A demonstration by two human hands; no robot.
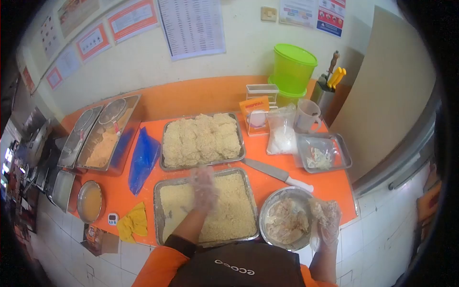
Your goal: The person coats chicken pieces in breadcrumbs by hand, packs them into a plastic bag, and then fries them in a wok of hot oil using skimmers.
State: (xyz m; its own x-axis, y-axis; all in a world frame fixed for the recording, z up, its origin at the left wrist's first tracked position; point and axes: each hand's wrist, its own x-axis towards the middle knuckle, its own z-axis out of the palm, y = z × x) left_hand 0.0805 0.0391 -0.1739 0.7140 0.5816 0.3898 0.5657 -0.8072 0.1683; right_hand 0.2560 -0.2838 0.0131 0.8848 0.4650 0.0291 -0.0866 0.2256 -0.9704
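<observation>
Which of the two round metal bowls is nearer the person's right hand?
The bowl holding wet, pale pieces, right beside the right hand; the bowl of orange-brown liquid is far to the left.

A shallow rectangular metal tray (159, 225) lies flat on the near side of the counter (259, 190), holding uneven pale-yellow crumbs (234, 203). Just right of it, a round metal bowl (263, 224) sits upright with wet, pale pieces (287, 221) heaped inside.

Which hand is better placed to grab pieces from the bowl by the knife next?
Probably the right hand: it's close beside the bowl, while the left hand is over the crumb tray. I can't tell if the right already holds something.
</observation>
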